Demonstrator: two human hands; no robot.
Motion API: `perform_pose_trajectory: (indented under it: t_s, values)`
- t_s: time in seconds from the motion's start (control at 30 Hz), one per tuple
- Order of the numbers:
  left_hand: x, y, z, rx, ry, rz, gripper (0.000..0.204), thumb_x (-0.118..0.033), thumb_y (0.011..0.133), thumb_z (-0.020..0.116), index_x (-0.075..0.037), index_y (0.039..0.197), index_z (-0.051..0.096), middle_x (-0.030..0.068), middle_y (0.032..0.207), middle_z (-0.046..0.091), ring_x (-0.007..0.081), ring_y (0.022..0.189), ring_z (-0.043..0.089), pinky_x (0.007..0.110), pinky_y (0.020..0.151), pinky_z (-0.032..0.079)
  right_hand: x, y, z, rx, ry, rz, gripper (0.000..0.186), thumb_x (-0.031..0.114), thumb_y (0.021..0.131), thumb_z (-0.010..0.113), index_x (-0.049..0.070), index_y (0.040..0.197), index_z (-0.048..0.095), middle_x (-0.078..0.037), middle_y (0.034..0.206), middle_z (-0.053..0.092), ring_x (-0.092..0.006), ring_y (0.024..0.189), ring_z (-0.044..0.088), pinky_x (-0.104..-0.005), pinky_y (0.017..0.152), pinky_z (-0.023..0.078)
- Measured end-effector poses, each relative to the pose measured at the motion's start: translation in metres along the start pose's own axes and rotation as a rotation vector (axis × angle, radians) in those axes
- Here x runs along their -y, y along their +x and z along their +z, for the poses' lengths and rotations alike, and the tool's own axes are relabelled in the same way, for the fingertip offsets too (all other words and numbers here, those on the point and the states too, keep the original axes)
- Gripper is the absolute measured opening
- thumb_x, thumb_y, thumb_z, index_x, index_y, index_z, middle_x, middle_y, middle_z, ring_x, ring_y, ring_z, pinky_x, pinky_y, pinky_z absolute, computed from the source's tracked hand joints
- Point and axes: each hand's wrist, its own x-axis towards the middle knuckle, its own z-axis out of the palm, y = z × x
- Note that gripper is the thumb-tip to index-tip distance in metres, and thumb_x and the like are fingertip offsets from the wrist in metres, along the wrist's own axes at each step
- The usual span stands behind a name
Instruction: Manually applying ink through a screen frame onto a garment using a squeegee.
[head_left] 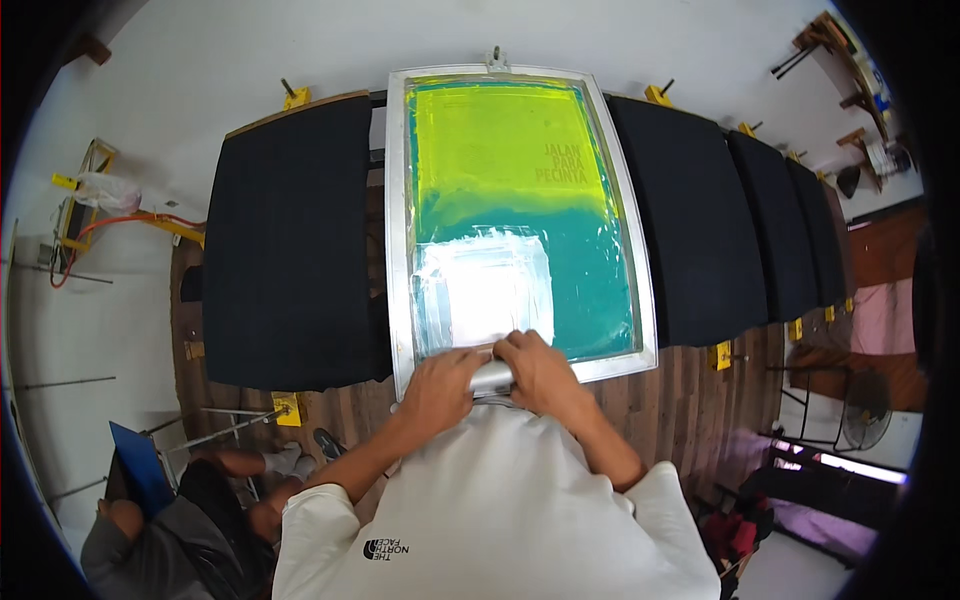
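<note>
A screen-printing frame (645, 300) with a pale metal rim lies in front of me. Its mesh is yellow-green at the far end and teal (600, 280) nearer me. White ink (485, 280) is spread over the near left part of the mesh. At the frame's near end, a squeegee (491, 377) with a silvery handle is gripped from both sides. My left hand (440, 388) is closed round its left part, and my right hand (545, 372) is closed round its right part. The squeegee's blade is hidden by my hands.
Black-covered boards stand in a row, one at the left (290, 240) and several at the right (690, 220), with yellow clamps (286, 408) at their ends. A seated person (190, 530) is at the lower left. A fan (866, 412) stands at the far right.
</note>
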Motion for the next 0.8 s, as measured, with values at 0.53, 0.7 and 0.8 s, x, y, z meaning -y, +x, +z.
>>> perform_pose_trajectory:
  t_s: [0.53, 0.7, 0.8]
  values:
    - [0.010, 0.009, 0.009, -0.174, 0.052, 0.086, 0.052, 0.011, 0.069, 0.063, -0.002, 0.119, 0.062, 0.0191, 0.124, 0.061, 0.0373, 0.109, 0.062, 0.044, 0.095, 0.049, -0.007, 0.003, 0.023, -0.165, -0.031, 0.003, 0.057, -0.003, 0.058, 0.074, 0.003, 0.111, 0.053, -0.016, 0.113, 0.054, -0.0375, 0.105, 0.053, -0.0441, 0.082, 0.055]
    - [0.001, 0.016, -0.018, -0.051, -0.093, 0.072, 0.046, 0.009, 0.070, 0.062, -0.001, 0.116, 0.064, 0.0192, 0.112, 0.066, 0.0371, 0.102, 0.064, 0.045, 0.094, 0.049, 0.004, 0.011, -0.011, 0.029, 0.028, 0.060, 0.049, -0.004, 0.064, 0.067, 0.007, 0.111, 0.059, -0.014, 0.107, 0.061, -0.0364, 0.103, 0.057, -0.0466, 0.083, 0.054]
    - [0.023, 0.059, -0.025, -0.216, -0.027, 0.090, 0.040, 0.007, 0.073, 0.060, -0.003, 0.111, 0.067, 0.0184, 0.104, 0.068, 0.0374, 0.098, 0.065, 0.045, 0.088, 0.051, -0.015, 0.063, -0.030, -0.072, -0.059, -0.032, 0.039, -0.002, 0.067, 0.067, 0.007, 0.105, 0.065, -0.013, 0.102, 0.066, -0.0359, 0.099, 0.061, -0.0460, 0.080, 0.055]
